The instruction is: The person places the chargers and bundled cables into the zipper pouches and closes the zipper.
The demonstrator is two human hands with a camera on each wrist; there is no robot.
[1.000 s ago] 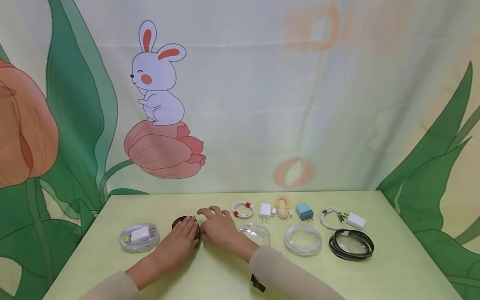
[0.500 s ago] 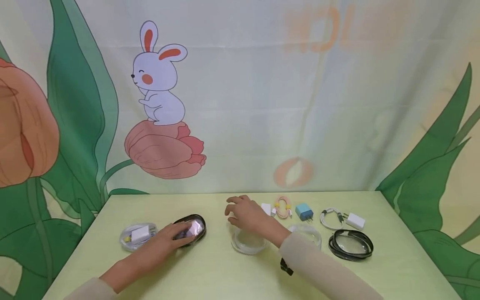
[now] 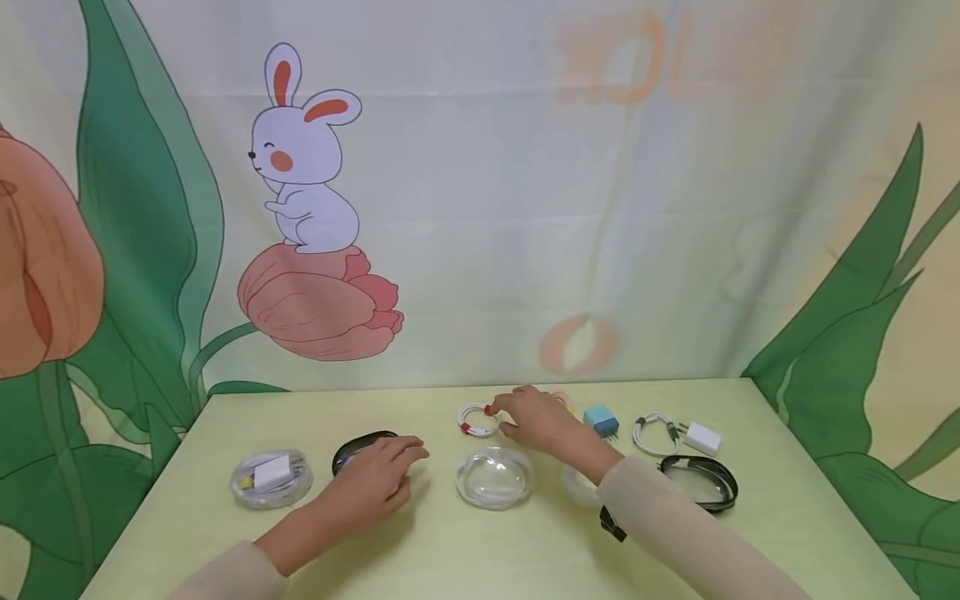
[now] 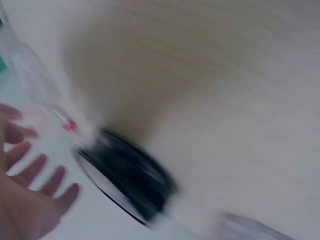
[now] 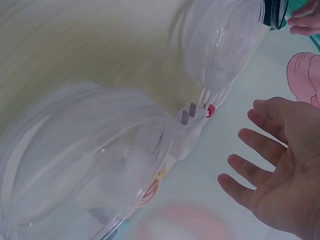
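Note:
In the head view my left hand (image 3: 375, 479) is beside a black-rimmed oval case (image 3: 347, 454), overlapping its right part. The left wrist view, blurred, has that hand's fingers (image 4: 52, 182) spread and bare next to the case. My right hand (image 3: 540, 425) hovers at the back of the table, fingers loosely bent and holding nothing. Its fingertips come right at a coiled white cable (image 3: 475, 435) with red ties. Hidden behind this hand in the head view, a white plug adapter (image 5: 184, 140) shows in the right wrist view. A round transparent case (image 3: 495, 502) lies between the hands.
At far left a transparent case (image 3: 258, 502) holds a white plug and cable. Another clear case (image 3: 577, 487) and a black-rimmed one (image 3: 723, 479) lie partly behind the right arm. Behind them sit a blue plug (image 3: 601, 421), a white cable (image 3: 642, 440) and a white plug (image 3: 702, 437).
Both hands were together at the black-rimmed case. The right hand has moved right, past the red-tied cable; the left hand has slid off the case's top toward its right side.

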